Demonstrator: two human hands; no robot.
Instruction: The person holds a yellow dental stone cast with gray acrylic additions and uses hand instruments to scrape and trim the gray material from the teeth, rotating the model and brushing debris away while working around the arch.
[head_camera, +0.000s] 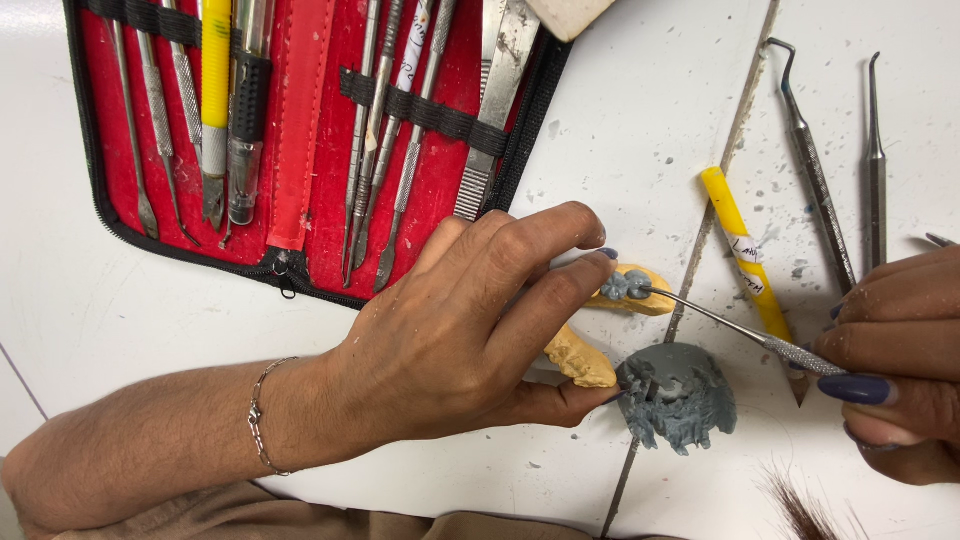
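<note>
Keep your left hand (470, 330) clamped on the yellow dental cast (600, 330) while your right hand (895, 365), closed around the metal carver (740, 328), shapes the grey wax (626, 286) lightly

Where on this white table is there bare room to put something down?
Bare patches: left of the red tool case above the forearm, and between the case and the yellow-handled tool. Crowded: around the yellow cast, grey wax lump and both hands; metal picks fill the right.
</note>
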